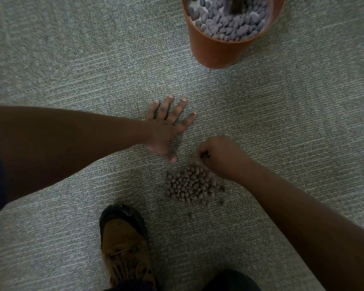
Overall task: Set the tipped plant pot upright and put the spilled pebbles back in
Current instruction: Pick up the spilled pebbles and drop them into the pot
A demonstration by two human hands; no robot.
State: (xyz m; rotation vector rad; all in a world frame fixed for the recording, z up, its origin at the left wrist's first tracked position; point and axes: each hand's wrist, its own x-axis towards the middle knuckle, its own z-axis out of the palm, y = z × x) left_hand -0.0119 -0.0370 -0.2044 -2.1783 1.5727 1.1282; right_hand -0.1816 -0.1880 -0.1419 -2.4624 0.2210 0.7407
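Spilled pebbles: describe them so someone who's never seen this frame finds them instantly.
Start at the orange plant pot standing upright at the top edge, then drop down the grey carpet past the flat left hand. The spilled pebbles lie just below the curled right hand: a loose brown heap on bare carpet, unlike the greyer ones inside the pot.

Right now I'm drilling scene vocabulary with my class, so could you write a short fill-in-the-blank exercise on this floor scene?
1. The orange pot stands ____ on the carpet.
2. The left hand lies ____ on the carpet, fingers spread.
3. The right hand is curled just above the heap of spilled ____.
4. A brown ____ shows at the bottom of the view.

Missing words: upright; flat; pebbles; shoe
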